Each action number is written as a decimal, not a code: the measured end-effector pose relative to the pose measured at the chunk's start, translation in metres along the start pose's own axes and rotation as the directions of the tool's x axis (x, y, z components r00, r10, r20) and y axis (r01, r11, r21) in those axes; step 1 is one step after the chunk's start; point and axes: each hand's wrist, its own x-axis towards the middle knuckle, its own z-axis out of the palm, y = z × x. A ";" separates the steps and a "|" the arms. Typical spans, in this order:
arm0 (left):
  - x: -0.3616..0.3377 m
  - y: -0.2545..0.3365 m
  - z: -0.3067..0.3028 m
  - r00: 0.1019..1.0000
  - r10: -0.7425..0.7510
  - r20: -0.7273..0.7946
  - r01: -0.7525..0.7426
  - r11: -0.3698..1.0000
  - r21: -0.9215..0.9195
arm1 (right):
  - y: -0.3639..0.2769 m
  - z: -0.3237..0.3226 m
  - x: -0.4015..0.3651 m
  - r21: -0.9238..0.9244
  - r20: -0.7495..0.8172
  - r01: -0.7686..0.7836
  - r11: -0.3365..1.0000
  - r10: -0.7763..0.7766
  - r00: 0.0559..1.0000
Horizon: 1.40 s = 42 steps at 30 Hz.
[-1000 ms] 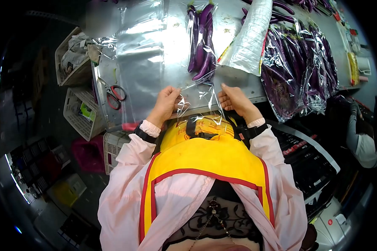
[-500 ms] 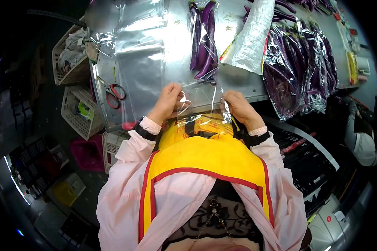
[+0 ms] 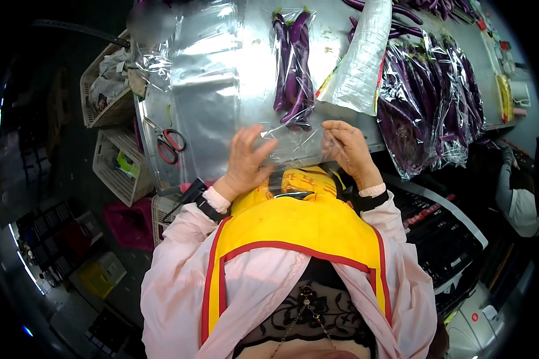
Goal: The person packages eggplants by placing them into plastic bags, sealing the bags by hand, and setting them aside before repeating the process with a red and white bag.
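Note:
Several purple eggplants (image 3: 292, 66) lie in a clear plastic bag (image 3: 293, 141) on the metal table, stem ends away from me. The bag's loose end reaches toward my apron. My left hand (image 3: 248, 158) is at the left of this end, fingers spread and a little blurred, with no grip on the film that I can see. At the other side, my right hand (image 3: 347, 146) has thumb and fingers closed on the film's edge, which is folded and partly hidden by the fingers.
A stack of flat clear bags (image 3: 206, 96) covers the table's left part, beside red-handled scissors (image 3: 171, 146). Right of the bag lie a whitish plastic roll (image 3: 362, 66) and several bagged eggplants (image 3: 428, 102). Crates (image 3: 121, 167) stand left; another person (image 3: 517, 197) is at far right.
My left hand has gone from pinching the bag's edge to spread fingers. My right hand still grips the film, now bunched closer to the eggplants. The view has shifted slightly.

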 end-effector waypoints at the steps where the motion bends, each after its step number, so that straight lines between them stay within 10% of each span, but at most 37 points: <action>1: 0.005 0.007 -0.002 0.998 -0.035 -0.044 0.035 0.999 0.005 | 0.000 0.001 -0.002 -0.001 0.000 0.001 1.000 -0.001 1.000; 4: 0.023 -0.007 0.005 0.994 0.070 -0.081 -0.088 0.968 -0.234 | -0.009 0.011 -0.011 -0.069 0.037 0.067 0.995 -0.065 0.997; 6: 0.041 -0.005 0.007 0.953 -0.216 -0.213 0.082 0.859 -0.505 | -0.016 0.019 -0.016 -0.604 0.119 0.264 0.752 -0.242 0.963; 8: 0.053 -0.018 0.007 0.930 -0.342 -0.133 0.177 0.736 -0.654 | -0.017 0.018 -0.003 -0.572 0.120 0.267 0.775 -0.242 0.963; 10: 0.068 -0.022 0.006 0.935 -0.319 -0.158 0.135 0.730 -0.670 | -0.019 0.018 0.020 -0.740 0.449 0.663 0.117 -0.648 0.615; 12: 0.075 -0.018 0.011 0.828 -0.542 -0.145 0.187 0.510 -0.840 | -0.019 0.021 0.029 -0.723 0.456 0.680 0.118 -0.658 0.599; 14: 0.080 -0.030 0.015 0.805 -0.575 -0.142 0.214 0.506 -0.836 | -0.021 0.039 0.045 -0.480 0.249 0.648 0.591 -0.616 0.747; 18: 0.095 -0.052 0.022 0.706 -0.705 -0.063 0.356 0.431 -0.830 | -0.021 0.050 0.083 -0.532 -0.033 0.431 0.729 -0.526 0.850; 20: 0.098 -0.073 0.036 0.680 -0.731 -0.060 0.414 0.451 -0.791 | 0.002 0.022 0.121 -0.682 -0.223 0.249 0.688 -0.519 0.825; 22: 0.100 -0.096 0.052 0.654 -0.754 -0.064 0.470 0.471 -0.747 | 0.007 0.007 0.142 -0.974 -0.052 0.153 0.170 -0.818 0.573; 24: 0.092 -0.109 0.075 0.553 -0.832 -0.032 0.643 0.451 -0.619 | 0.004 0.014 0.137 -0.951 -0.119 0.154 0.267 -0.779 0.616; 25: 0.086 -0.121 0.093 0.683 -0.674 -0.281 0.607 0.738 -0.294 | 0.006 0.010 0.142 -0.964 -0.149 0.068 0.256 -0.735 0.661; 26: 0.084 -0.122 0.098 0.683 -0.675 -0.279 0.608 0.737 -0.294 | 0.011 0.009 0.143 -0.971 -0.180 -0.014 0.240 -0.686 0.705; 32: 0.101 -0.120 0.095 0.421 -0.901 0.104 0.711 0.256 -0.655 | 0.019 0.012 0.142 -0.979 -0.158 -0.049 0.199 -0.581 0.799; 36: 0.139 -0.100 0.051 0.434 -0.857 0.277 0.603 0.048 -0.797 | 0.014 0.011 0.148 -0.969 -0.168 -0.018 0.245 -0.605 0.778; 40: 0.177 -0.082 0.041 0.437 -0.841 0.318 0.857 0.283 -0.430 | 0.017 0.017 0.148 -0.961 -0.214 -0.057 0.270 -0.598 0.772; 41: 0.151 -0.131 0.091 0.552 -0.813 0.185 0.819 0.488 -0.303 | 0.019 0.015 0.151 -0.965 -0.209 -0.062 0.254 -0.606 0.768; 42: 0.156 -0.124 0.088 0.572 -0.782 0.249 0.789 0.439 -0.430 | 0.022 0.010 0.155 -0.969 -0.204 -0.068 0.238 -0.615 0.762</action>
